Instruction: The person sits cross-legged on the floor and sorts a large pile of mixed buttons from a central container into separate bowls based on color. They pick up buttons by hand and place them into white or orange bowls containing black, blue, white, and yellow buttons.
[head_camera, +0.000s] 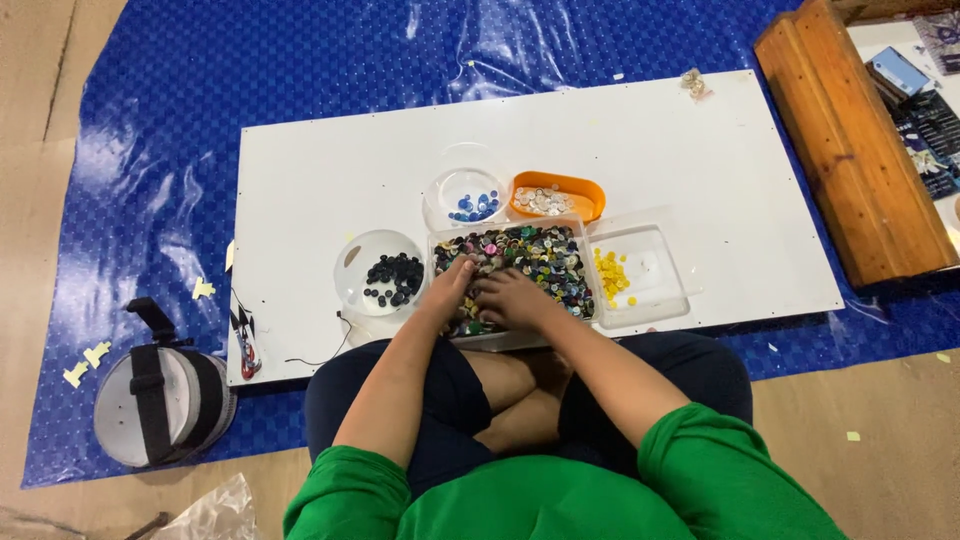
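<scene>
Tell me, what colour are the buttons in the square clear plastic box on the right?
Yellow. The small round buttons in the square clear plastic box show best in the head view.

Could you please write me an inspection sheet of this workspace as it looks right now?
Surface: white board lying on a blue mat on the floor.
Job's things: clear tray of mixed buttons in front of the person; round bowl of dark buttons; round bowl of blue buttons; orange dish of pale buttons; clear tray of yellow buttons.
Clutter: small crumpled scrap at the board's far edge; tape bits on the mat.
Grippers: left hand and right hand both rest in the mixed buttons.
Cables: thin dark wire at the board's near edge.
Surroundings: wooden plank; round strapped case; plastic bag.
</scene>
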